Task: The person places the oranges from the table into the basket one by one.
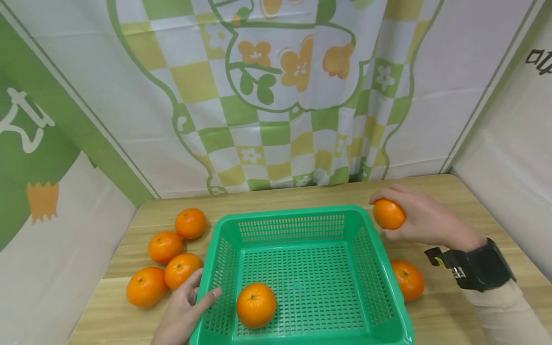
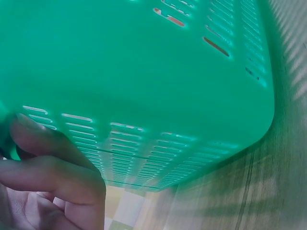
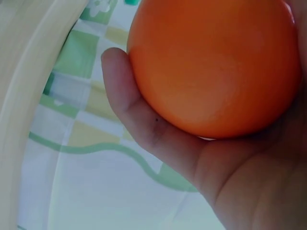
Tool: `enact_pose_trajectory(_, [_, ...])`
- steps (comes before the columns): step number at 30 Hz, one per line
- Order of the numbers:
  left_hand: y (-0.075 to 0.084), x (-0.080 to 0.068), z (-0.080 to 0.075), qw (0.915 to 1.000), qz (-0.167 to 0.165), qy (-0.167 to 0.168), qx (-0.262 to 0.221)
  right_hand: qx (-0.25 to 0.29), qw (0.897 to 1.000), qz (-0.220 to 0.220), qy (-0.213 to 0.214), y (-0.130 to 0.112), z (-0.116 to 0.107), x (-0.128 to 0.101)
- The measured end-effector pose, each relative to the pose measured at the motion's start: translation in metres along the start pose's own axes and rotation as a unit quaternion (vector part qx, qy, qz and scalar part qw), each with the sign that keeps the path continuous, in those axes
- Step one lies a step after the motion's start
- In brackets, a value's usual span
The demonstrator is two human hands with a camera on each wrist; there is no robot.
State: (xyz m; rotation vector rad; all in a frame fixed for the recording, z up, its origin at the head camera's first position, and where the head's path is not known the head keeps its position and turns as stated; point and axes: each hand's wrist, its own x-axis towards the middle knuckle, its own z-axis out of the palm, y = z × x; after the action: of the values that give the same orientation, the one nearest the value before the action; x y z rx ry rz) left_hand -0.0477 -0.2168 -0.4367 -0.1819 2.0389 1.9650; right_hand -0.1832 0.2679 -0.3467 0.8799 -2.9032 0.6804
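Note:
My right hand (image 1: 420, 218) holds an orange (image 1: 389, 214), raised just past the far right corner of a green plastic basket (image 1: 293, 213). In the right wrist view the thumb or a finger wraps along the orange (image 3: 211, 67). My left hand (image 1: 185, 311) grips the basket's left rim, thumb over the top and the other fingers on the outer side. Up close in the left wrist view, curled fingers (image 2: 57, 182) sit against the slotted basket wall (image 2: 120, 76). One orange (image 1: 256, 305) lies inside the basket, near its left wall.
Left of the basket, several oranges (image 1: 165, 247) lie grouped on the wooden table (image 1: 448, 191). Another orange (image 1: 407, 281) rests against or close by the basket's right side, partly hidden by it. A patterned curtain (image 1: 276, 143) hangs along the back edge.

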Motion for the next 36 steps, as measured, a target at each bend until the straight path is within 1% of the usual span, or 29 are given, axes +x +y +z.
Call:
enact_pose_trajectory(2, [0.0,0.0,0.0,1.0,0.006,-0.003,-0.001,0.005,1.0,-0.011,0.005,-0.004,0.0,0.003])
enact_pose_trajectory(6, [0.0,0.0,-0.001,1.0,0.005,-0.007,-0.004,0.01,1.0,-0.027,0.004,-0.012,-0.002,0.007])
enact_pose_trajectory(14, [0.003,0.002,-0.002,0.9999,0.008,-0.007,0.009,-0.014,0.999,-0.045,0.003,-0.02,-0.004,0.014])
enact_pose_trajectory(22, [0.0,0.0,-0.002,0.9999,0.011,-0.009,0.0,-0.007,0.998,-0.051,-0.024,-0.031,-0.004,0.019])
enact_pose_trajectory(25, [0.0,-0.001,-0.002,0.9998,0.014,-0.011,-0.001,-0.009,0.998,-0.057,-0.025,-0.035,-0.004,0.021])
enact_pose_trajectory(31, [0.001,-0.002,-0.003,0.9998,0.014,-0.01,-0.001,-0.011,0.997,-0.058,-0.047,-0.044,-0.005,0.026])
enact_pose_trajectory(36, [-0.001,-0.003,-0.002,0.9996,0.022,-0.015,-0.003,-0.014,0.996,-0.07,-0.05,-0.051,-0.005,0.029])
